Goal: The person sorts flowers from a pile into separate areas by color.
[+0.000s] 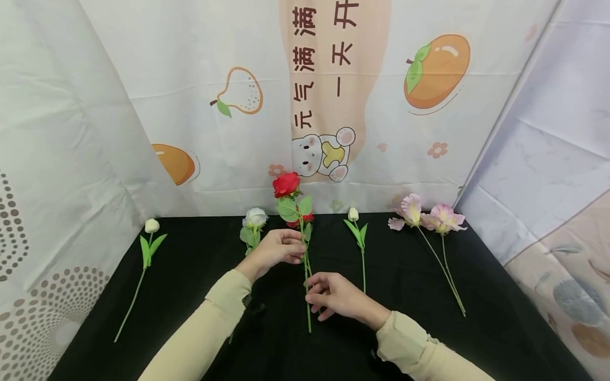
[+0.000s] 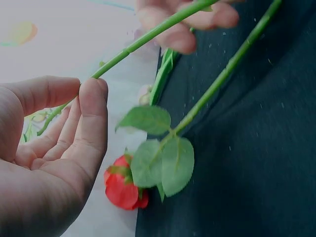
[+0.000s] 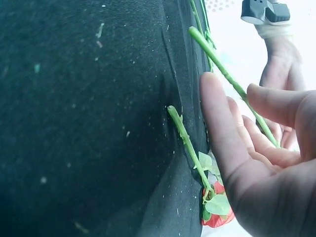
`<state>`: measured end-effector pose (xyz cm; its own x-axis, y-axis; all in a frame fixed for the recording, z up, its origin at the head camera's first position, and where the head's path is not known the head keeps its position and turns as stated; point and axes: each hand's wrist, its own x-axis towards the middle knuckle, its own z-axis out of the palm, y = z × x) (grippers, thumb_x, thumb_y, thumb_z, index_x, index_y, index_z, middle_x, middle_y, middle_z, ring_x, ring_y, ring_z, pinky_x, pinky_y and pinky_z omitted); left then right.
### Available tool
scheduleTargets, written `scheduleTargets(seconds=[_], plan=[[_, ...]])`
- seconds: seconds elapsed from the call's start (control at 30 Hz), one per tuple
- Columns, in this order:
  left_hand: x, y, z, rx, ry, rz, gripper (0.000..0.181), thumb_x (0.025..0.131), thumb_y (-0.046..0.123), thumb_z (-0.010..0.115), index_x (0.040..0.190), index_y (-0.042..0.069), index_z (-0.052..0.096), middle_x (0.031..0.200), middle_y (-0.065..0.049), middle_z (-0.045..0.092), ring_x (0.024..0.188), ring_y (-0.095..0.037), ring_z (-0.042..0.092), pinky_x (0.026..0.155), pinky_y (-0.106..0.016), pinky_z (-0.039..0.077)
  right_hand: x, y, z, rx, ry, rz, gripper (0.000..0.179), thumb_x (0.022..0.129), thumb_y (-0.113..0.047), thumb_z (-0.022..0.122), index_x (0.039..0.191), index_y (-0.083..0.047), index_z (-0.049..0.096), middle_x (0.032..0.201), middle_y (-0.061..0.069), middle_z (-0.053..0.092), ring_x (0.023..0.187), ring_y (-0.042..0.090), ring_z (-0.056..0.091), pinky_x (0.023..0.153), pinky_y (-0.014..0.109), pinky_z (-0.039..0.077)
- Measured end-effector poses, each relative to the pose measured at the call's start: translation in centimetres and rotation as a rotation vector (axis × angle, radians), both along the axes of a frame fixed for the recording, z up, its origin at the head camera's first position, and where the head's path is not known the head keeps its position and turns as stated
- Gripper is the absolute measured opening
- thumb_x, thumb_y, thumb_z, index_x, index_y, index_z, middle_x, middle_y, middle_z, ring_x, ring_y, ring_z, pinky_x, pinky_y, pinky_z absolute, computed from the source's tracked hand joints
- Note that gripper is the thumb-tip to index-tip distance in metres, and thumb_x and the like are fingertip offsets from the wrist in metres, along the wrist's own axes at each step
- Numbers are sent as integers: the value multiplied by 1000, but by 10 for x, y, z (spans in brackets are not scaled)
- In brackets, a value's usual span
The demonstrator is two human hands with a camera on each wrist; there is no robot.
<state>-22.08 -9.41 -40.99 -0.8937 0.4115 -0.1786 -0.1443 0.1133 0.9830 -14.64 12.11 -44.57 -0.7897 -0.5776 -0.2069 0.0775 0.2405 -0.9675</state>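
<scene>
A red rose [image 1: 286, 184] with a long green stem is held upright over the black cloth. My left hand [image 1: 276, 250] pinches its stem between thumb and forefinger, below the leaves. Close by the lower part of that stem [image 3: 222, 69] is my right hand [image 1: 340, 297], thumb and forefinger spread apart with the stem passing between them. A second red rose [image 2: 123, 185] lies on the cloth behind the held one, its head partly hidden in the head view. Left of it lies a white rose [image 1: 256, 218], its stem mostly covered by my left arm.
On the black cloth [image 1: 190, 296] lie a white tulip [image 1: 152, 226] at far left, another white tulip [image 1: 353, 215] right of centre, and two pink-lilac flowers [image 1: 443, 218] at the right. A printed curtain [image 1: 181, 106] stands along the back edge.
</scene>
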Motion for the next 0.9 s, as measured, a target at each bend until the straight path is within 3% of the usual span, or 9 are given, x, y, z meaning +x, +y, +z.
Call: scheduleTargets(seconds=[0.23, 0.43, 0.73, 0.9], plan=[[-1, 12, 2, -19, 25, -5, 36, 95, 6, 71, 128, -5, 60, 110, -21, 70, 82, -17, 70, 75, -33, 61, -1, -4, 1, -4, -1, -40, 27, 97, -7, 69, 118, 8, 60, 93, 18, 71, 75, 24, 70, 62, 40, 62], [1, 15, 1, -66, 74, -5, 38, 96, 6, 70, 131, -5, 60, 110, -18, 72, 84, -18, 71, 75, -35, 61, -1, -6, -1, -19, -31, -62, 27, 96, -5, 70, 116, 9, 60, 93, 18, 72, 75, 26, 71, 62, 39, 62], [5, 2, -2, -259, 294, -63, 34, 100, 9, 65, 131, -4, 62, 108, -13, 72, 97, -38, 69, 73, -34, 61, -3, -3, -5, -38, -69, -79, 30, 97, -3, 68, 121, 11, 56, 93, 17, 72, 75, 24, 72, 63, 39, 62], [6, -10, -3, -286, 304, -73, 30, 100, 10, 64, 126, -4, 64, 106, -12, 72, 98, -39, 68, 73, -34, 60, -5, -2, -6, -32, -74, -116, 45, 97, -2, 67, 134, 10, 45, 97, 19, 72, 75, 25, 72, 64, 41, 62]])
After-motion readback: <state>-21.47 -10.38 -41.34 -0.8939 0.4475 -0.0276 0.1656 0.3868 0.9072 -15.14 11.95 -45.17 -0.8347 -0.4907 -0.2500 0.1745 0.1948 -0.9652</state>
